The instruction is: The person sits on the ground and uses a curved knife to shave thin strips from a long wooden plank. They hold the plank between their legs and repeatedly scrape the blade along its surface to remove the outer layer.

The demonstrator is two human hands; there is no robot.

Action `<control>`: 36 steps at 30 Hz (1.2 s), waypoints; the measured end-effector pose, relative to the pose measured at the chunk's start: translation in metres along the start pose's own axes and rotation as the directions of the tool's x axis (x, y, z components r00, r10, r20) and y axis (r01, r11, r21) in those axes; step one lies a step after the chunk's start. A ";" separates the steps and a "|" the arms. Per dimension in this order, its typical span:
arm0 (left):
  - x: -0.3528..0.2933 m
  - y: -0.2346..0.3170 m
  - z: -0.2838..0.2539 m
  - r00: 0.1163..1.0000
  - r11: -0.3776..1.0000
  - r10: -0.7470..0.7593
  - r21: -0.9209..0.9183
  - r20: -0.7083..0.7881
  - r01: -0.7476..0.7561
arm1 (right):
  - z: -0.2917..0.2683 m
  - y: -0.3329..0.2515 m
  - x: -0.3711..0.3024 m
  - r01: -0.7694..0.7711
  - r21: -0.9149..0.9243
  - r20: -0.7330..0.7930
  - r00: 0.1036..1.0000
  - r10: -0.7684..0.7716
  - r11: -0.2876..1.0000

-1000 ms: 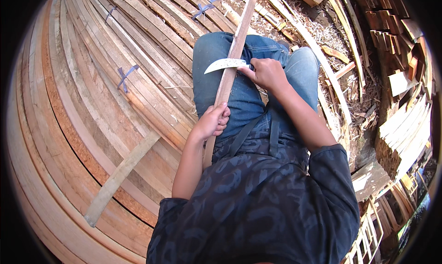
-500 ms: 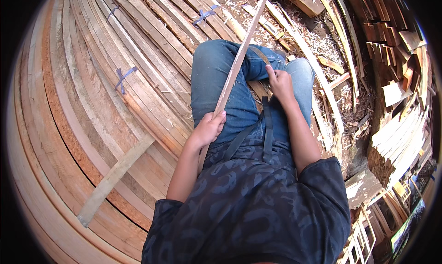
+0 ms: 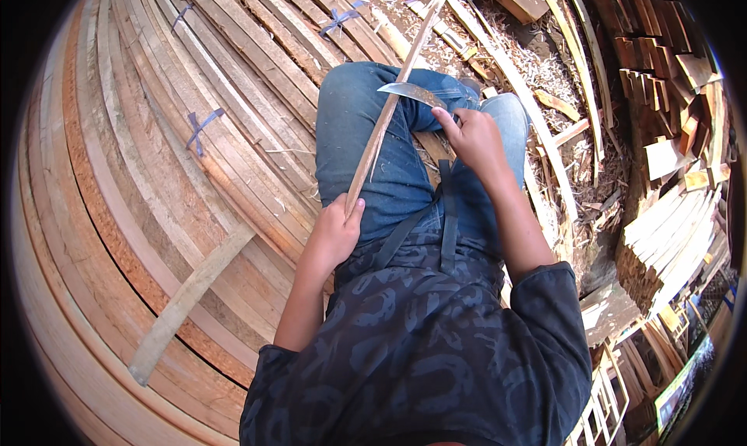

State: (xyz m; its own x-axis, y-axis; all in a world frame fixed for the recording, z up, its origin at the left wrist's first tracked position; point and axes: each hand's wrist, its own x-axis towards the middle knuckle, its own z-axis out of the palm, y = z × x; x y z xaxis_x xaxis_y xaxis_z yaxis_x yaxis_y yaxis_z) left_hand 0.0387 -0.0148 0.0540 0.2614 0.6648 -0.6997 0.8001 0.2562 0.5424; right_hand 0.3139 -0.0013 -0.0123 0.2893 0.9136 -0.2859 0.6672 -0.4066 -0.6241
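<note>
A long, narrow wooden strip (image 3: 373, 146) slants across my legs, away from me and to the right. My left hand (image 3: 338, 228) is closed around it near its lower part, beside my hip. From my right hand (image 3: 478, 142), closed on a handle that the fingers hide, extends a knife (image 3: 416, 95) with a curved blade. The blade lies across the strip above my lap, its tip pointing left. A thin sliver (image 3: 375, 162) stands off the strip's right side below the blade.
Long planks and strips (image 3: 179, 127) cover the left side, some tied with blue bands (image 3: 201, 130). A short batten (image 3: 191, 306) lies across them. Wood shavings (image 3: 545, 76) litter the ground ahead. Cut wood pieces (image 3: 669, 220) are stacked at the right.
The knife has moved left from beside the strip to across it, its blade now showing broadside. My left hand has shifted slightly left and nearer. A thin sliver now shows along the strip.
</note>
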 end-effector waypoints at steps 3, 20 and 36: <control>0.001 -0.001 0.001 1.000 1.000 -0.020 0.002 0.004 0.020 | 0.001 -0.002 0.005 0.024 -0.113 0.008 1.000 -0.023 0.993; 0.009 -0.008 0.006 1.000 0.996 0.006 -0.089 -0.010 -0.007 | 0.015 0.010 0.037 0.120 -0.303 -0.094 0.983 -0.155 0.946; 0.009 -0.002 0.003 1.000 0.998 -0.027 -0.060 0.016 0.027 | 0.009 0.016 0.058 0.101 -0.212 -0.096 0.988 -0.123 0.972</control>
State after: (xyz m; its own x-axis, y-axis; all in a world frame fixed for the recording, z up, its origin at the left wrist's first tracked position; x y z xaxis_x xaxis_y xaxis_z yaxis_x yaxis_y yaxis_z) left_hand 0.0409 -0.0118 0.0454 0.2485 0.6468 -0.7210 0.7733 0.3158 0.5498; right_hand 0.3352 0.0448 -0.0455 0.2694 0.9534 -0.1357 0.8234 -0.3011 -0.4810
